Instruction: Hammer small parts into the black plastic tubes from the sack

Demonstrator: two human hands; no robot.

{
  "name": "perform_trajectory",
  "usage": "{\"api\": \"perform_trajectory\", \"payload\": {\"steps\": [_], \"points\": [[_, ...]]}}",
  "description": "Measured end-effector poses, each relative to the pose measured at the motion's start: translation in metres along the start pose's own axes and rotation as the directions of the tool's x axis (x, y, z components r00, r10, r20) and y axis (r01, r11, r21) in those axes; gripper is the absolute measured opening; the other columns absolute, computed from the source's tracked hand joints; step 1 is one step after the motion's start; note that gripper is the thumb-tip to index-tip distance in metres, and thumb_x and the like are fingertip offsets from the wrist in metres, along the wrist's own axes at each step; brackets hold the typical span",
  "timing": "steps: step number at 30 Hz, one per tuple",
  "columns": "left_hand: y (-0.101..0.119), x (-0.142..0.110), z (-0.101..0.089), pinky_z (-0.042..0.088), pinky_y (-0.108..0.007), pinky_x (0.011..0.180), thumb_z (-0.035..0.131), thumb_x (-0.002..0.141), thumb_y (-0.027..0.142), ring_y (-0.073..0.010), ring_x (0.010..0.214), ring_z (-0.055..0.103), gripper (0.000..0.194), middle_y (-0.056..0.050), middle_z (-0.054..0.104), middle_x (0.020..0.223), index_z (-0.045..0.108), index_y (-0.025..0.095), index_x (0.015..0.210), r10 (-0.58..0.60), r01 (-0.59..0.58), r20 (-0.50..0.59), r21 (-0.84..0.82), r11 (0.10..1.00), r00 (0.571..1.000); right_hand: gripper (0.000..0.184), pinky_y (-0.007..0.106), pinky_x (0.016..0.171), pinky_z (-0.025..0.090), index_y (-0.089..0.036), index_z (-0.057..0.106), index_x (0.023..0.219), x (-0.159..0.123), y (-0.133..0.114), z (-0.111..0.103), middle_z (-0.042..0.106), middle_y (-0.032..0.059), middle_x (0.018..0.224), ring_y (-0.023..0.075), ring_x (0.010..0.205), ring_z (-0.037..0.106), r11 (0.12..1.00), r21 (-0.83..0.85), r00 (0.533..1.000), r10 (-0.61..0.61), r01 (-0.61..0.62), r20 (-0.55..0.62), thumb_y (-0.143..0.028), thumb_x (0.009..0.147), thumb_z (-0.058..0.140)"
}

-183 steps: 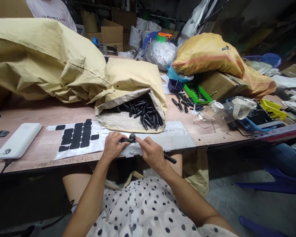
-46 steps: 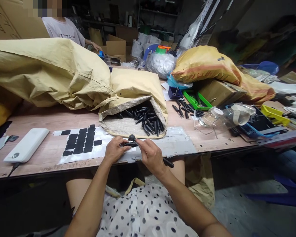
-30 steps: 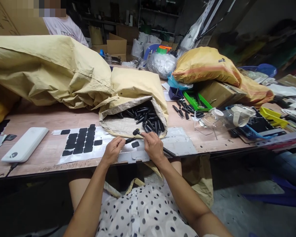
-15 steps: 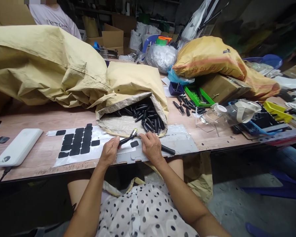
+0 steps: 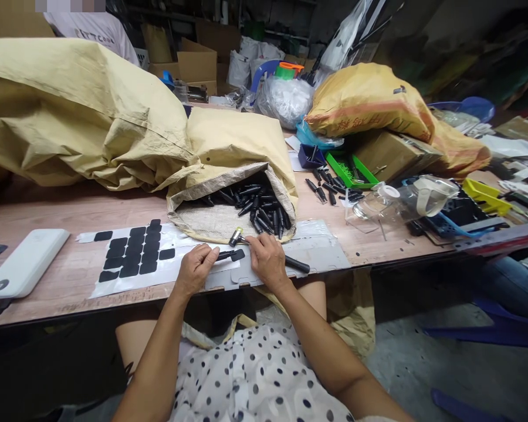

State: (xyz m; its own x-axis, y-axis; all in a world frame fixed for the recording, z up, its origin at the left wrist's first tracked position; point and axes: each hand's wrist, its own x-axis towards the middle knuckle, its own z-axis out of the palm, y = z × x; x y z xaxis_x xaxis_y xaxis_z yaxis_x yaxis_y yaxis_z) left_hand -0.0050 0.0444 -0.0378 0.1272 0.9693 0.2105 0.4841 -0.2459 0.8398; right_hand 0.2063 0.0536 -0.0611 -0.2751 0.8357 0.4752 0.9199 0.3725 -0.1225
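Observation:
My left hand (image 5: 196, 269) pinches a short black rod-shaped part (image 5: 227, 255) that lies on the grey sheet (image 5: 317, 249) at the table's front edge. My right hand (image 5: 266, 261) is closed round a small hammer (image 5: 236, 237) whose black handle (image 5: 297, 264) sticks out to the right; its head hovers just above the part. Right behind them an open tan sack (image 5: 229, 176) spills several black rod-shaped parts (image 5: 257, 206). A white sheet carrying several black adhesive pads (image 5: 134, 255) lies to the left of my left hand.
A white power bank (image 5: 24, 262) lies at the far left. A big tan sack (image 5: 70, 111) fills the back left. To the right are a green tray (image 5: 349, 170), loose black parts (image 5: 323, 190), a clear plastic jug (image 5: 400, 199) and a yellow sack (image 5: 369, 102). Another person's white shirt (image 5: 92, 32) shows behind.
The part came down from between my hands onto the grey sheet. My right hand shifted the hammer so its head now sits over the part.

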Motion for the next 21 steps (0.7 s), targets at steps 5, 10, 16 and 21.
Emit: {"api": "perform_trajectory", "payload": {"steps": [5,10,16,21], "points": [[0.001,-0.001,0.0,0.038,-0.029,0.059,0.061,0.083,0.041,-0.0142,0.058,0.044,0.037,0.003,0.044,0.057,0.043,0.023,0.056,0.03,-0.032,-0.031,-0.037,0.999,0.999,0.032,0.033,0.075,0.035,-0.026,0.073,0.117,0.001,0.0,0.001,0.059,0.0063,0.087,0.0228,0.085,0.048,1.0,-0.008,1.0,0.011,-0.011,0.015,-0.016,0.096,0.051],[0.023,-0.032,-0.004,0.037,-0.026,0.055,0.062,0.083,0.039,-0.0132,0.059,0.046,0.033,0.001,0.051,0.065,0.044,0.022,0.061,0.064,-0.047,0.088,-0.185,0.982,0.994,0.03,0.033,0.074,0.035,-0.026,0.073,0.116,0.002,0.0,0.0,0.06,0.0064,0.088,0.0226,0.085,0.047,1.0,0.007,1.0,0.009,-0.01,0.028,-0.016,0.096,0.053],[0.017,-0.084,0.017,0.035,-0.026,0.054,0.059,0.079,0.049,-0.0134,0.055,0.047,0.033,0.003,0.051,0.057,0.05,0.022,0.063,-0.211,0.277,0.517,-0.052,0.96,0.829,0.031,0.033,0.073,0.034,-0.026,0.073,0.117,0.003,-0.002,0.0,0.06,0.0072,0.09,0.0231,0.087,0.048,0.999,0.011,0.997,0.03,-0.031,0.066,-0.016,0.096,0.052],[-0.034,-0.096,0.034,0.044,-0.034,0.063,0.049,0.086,0.054,-0.0281,0.069,0.066,0.038,-0.004,0.063,0.061,0.066,0.024,0.07,-0.596,0.477,0.287,0.39,0.788,0.75,0.032,0.033,0.073,0.034,-0.026,0.073,0.119,0.003,-0.002,0.0,0.06,0.0074,0.092,0.0231,0.088,0.048,0.999,0.016,0.996,0.033,-0.035,0.083,-0.016,0.096,0.052]]}}
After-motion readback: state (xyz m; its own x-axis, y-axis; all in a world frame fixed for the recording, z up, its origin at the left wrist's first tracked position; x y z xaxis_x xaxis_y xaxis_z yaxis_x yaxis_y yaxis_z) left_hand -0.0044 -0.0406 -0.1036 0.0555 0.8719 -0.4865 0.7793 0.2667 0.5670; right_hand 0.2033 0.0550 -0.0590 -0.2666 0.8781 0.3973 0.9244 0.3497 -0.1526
